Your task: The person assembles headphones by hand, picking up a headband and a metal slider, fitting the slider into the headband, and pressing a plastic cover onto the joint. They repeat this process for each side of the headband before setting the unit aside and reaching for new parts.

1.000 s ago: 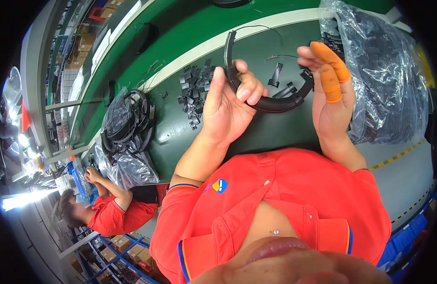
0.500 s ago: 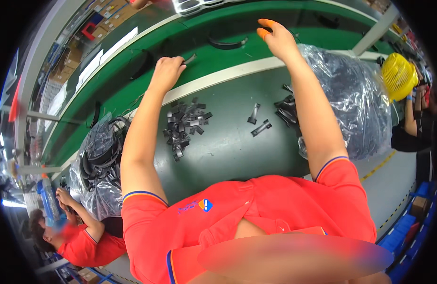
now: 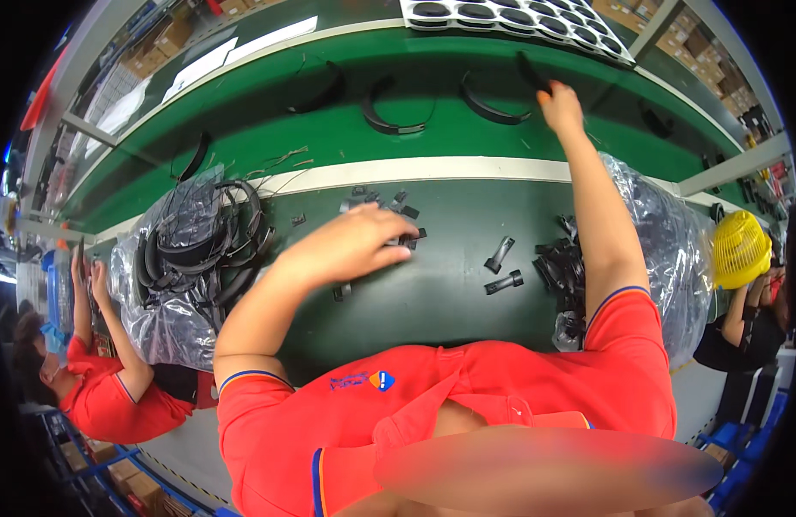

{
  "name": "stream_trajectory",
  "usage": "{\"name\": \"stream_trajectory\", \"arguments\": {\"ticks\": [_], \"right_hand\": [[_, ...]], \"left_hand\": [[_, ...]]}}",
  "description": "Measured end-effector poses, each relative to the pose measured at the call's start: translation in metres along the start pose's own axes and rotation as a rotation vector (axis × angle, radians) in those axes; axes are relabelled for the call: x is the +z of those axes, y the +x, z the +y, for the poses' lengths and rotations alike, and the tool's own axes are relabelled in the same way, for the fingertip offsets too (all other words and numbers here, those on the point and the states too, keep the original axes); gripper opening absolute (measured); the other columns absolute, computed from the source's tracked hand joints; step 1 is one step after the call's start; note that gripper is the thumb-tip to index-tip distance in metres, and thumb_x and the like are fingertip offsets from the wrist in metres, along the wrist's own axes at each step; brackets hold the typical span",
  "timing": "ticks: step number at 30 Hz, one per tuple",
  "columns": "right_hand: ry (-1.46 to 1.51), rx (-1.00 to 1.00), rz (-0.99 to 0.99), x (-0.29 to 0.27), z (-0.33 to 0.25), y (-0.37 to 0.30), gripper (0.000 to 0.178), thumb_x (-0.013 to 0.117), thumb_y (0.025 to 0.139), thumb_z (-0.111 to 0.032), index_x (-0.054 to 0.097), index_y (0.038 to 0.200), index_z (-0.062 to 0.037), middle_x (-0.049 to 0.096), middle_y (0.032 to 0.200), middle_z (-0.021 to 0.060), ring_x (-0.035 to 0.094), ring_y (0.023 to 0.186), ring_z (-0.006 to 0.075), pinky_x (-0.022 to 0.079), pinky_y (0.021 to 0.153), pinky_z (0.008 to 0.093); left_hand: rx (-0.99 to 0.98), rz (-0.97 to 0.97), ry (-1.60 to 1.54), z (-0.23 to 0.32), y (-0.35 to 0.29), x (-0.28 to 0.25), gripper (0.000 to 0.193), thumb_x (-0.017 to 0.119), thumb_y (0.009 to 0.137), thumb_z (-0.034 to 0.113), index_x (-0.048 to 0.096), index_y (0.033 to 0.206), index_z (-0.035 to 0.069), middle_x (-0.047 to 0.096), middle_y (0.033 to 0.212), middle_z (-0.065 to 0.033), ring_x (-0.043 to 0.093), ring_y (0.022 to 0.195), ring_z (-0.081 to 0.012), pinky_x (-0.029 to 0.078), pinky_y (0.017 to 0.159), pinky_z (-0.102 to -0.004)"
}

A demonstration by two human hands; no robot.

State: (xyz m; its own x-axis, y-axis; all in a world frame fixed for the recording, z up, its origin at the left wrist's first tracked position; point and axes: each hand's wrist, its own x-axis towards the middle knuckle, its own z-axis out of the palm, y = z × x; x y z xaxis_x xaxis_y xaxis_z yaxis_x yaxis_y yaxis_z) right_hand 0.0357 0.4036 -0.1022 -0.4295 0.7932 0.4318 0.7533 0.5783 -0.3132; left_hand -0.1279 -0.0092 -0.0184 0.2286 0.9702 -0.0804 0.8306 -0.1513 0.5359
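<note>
My left hand [image 3: 359, 241] hovers palm down over a pile of small black plastic parts [image 3: 404, 209] on the dark green tabletop [image 3: 398, 319]. Its fingers are bent, with the thumb apart, and cover part of the pile. My right hand [image 3: 563, 110], orange covers on its fingertips, reaches onto the green belt. Thumb and finger meet at the end of a black curved headband [image 3: 531, 72]. To the right of the pile lie two black clip-like pieces, one upper [image 3: 500, 255] and one lower [image 3: 504, 283].
More curved headbands, such as one at the middle [image 3: 493, 103], lie along the belt [image 3: 329, 142]. A plastic bag of headbands [image 3: 191, 250] is at left, another clear bag [image 3: 665, 250] at right. Behind stands a white tray [image 3: 519, 26] of black oval pads. A co-worker [image 3: 114, 379] sits left.
My left hand has left the belt and come back over the small parts. My right hand has closed at a headband on the belt. The view has shifted, showing more of the tray.
</note>
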Motion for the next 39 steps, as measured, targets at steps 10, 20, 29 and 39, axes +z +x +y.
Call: {"name": "stream_trajectory", "arguments": {"ticks": [10,20,29,39], "right_hand": [[-0.162,-0.195,-0.230,-0.041,-0.091,-0.069,0.040,0.071,0.069,-0.034,0.063,0.100,-0.0087,0.057,0.096,0.0101,0.057,0.090,0.0281,0.046,0.076,0.0385],[0.482,-0.353,-0.155,-0.173,-0.170,-0.246,0.037,0.073,0.065,-0.017,0.063,0.099,-0.0073,0.058,0.087,0.0083,0.055,0.078,0.0266,0.043,0.069,0.0321],[0.295,-0.726,-0.592,-0.184,-0.146,-0.337,0.041,0.074,0.061,-0.032,0.062,0.093,-0.0086,0.055,0.068,0.0015,0.057,0.068,0.0173,0.035,0.062,0.0308],[0.600,-0.206,-0.556,-0.154,-0.120,-0.296,0.029,0.061,0.079,-0.026,0.061,0.100,-0.0056,0.062,0.085,0.0145,0.061,0.078,0.0260,0.048,0.069,0.0307]], "left_hand": [[0.022,0.411,-0.679,0.046,0.004,0.039,0.042,0.052,0.088,0.024,0.044,0.124,0.003,0.045,0.127,-0.0137,0.044,0.116,-0.0256,0.035,0.098,-0.0364],[0.205,0.868,-1.710,0.068,0.023,0.067,0.028,0.045,0.093,0.026,0.048,0.108,0.003,0.056,0.100,-0.0084,0.053,0.102,-0.0227,0.037,0.095,-0.0387],[0.460,0.799,-1.591,0.052,-0.066,-0.008,0.049,0.045,0.091,0.042,0.039,0.125,0.008,0.039,0.066,0.0049,0.035,0.054,-0.0038,0.029,0.059,-0.0211],[0.365,0.667,-1.860,0.042,-0.029,0.026,0.045,0.040,0.094,0.031,0.035,0.127,-0.001,0.051,0.098,-0.0061,0.047,0.078,-0.0133,0.040,0.073,-0.0264]]}}
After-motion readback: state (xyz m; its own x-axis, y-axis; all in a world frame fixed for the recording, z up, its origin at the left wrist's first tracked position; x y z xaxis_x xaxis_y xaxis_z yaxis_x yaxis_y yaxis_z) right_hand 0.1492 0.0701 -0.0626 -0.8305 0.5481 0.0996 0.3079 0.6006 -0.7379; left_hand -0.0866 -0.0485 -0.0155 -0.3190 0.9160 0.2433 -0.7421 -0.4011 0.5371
